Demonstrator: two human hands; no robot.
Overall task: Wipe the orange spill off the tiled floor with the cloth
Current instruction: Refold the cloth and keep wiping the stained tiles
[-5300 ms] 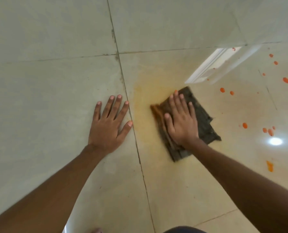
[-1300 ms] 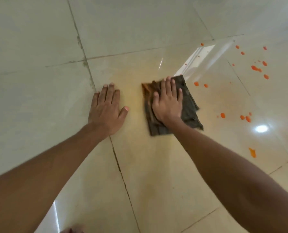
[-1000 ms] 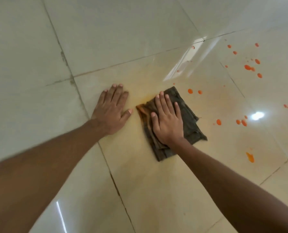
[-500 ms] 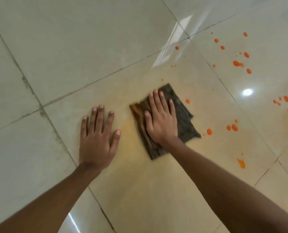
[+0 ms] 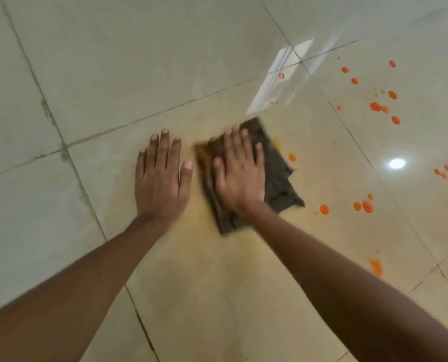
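Observation:
A dark folded cloth [image 5: 280,176] lies flat on the glossy tiled floor [image 5: 128,61], its left edge stained orange. My right hand [image 5: 239,171] presses down on the cloth with fingers spread, palm flat. My left hand [image 5: 161,178] rests flat on the bare tile just left of the cloth, fingers apart, holding nothing. A pale orange smear [image 5: 207,257] covers the tile around and below the cloth. Several orange drops [image 5: 324,209] lie to the right of the cloth, more drops [image 5: 375,106] farther back right.
Grout lines [image 5: 79,184] cross the floor on the left and behind the hands. A bright window reflection [image 5: 280,82] and a round light glare [image 5: 397,163] sit on the tiles at the right. An orange blot [image 5: 375,266] lies at the lower right.
My right hand has slid the cloth a little toward the nearest drops on the right, one now at its edge. My left hand stays flat beside it; the view shifted.

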